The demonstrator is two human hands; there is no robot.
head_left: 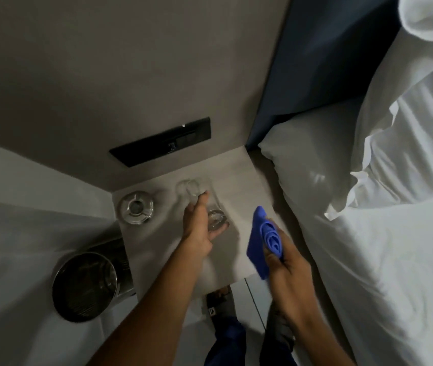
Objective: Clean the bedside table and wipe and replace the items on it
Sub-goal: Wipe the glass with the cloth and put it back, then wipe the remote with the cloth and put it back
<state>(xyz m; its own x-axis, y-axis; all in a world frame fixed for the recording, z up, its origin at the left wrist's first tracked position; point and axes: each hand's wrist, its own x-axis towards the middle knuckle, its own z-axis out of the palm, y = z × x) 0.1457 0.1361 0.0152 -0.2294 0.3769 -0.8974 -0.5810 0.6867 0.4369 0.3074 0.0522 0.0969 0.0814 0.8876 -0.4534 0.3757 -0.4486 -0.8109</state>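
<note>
Left hand point(196, 223) curls around a clear drinking glass point(216, 220) just over the pale grey bedside table point(239, 175); right hand point(286, 260) clenches a bunched blue cloth point(262, 241). Second clear glass point(189, 188) and round glass ashtray point(136, 207) stand behind — wiping looks partway through.

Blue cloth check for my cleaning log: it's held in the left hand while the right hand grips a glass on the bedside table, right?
Hands are swapped. The head view shows the right hand holding the blue cloth; the left hand grips the glass on the bedside table.
</note>
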